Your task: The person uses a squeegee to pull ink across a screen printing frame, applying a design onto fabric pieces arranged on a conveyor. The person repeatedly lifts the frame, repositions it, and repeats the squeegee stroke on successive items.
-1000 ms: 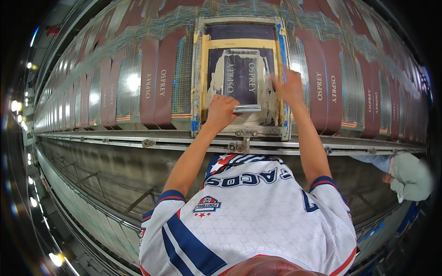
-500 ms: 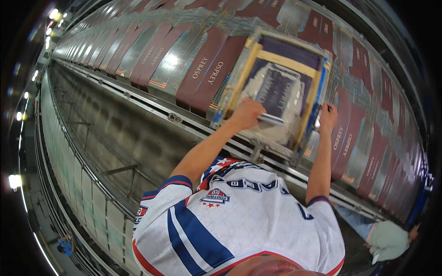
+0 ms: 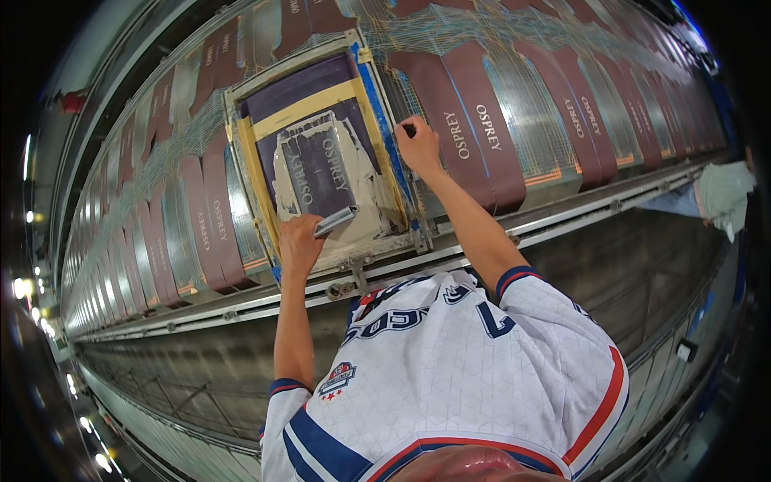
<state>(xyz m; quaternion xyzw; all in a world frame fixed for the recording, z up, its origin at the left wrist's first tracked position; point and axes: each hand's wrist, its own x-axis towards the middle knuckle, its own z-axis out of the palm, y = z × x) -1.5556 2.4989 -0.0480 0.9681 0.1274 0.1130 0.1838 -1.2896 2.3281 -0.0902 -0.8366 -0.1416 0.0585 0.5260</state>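
Note:
A screen-printing frame (image 3: 301, 114) lies over the long table, its purple mesh edged with yellow and blue tape. Pale cream ink (image 3: 365, 210) is smeared around a dark lettered window in the mesh. My left hand (image 3: 299, 243) is closed around the end of a squeegee (image 3: 337, 218) with a metallic edge, at the near end of that window. Beside the frame's right rail, my right hand (image 3: 420, 146) has its fingers curled together. Something small and dark shows at those fingertips, too little of it to name.
Maroon lettered panels (image 3: 462, 120) lie in rows along the sloping metal table (image 3: 530, 96). A metal rail (image 3: 562, 215) runs along its near edge, with a clamp (image 3: 341, 289) below the frame. Another person in a pale green top (image 3: 725, 195) stands at the far right.
The view has turned, so the frame and both hands appear farther left and the lettering is sharper. Both hands keep about the same places relative to the frame.

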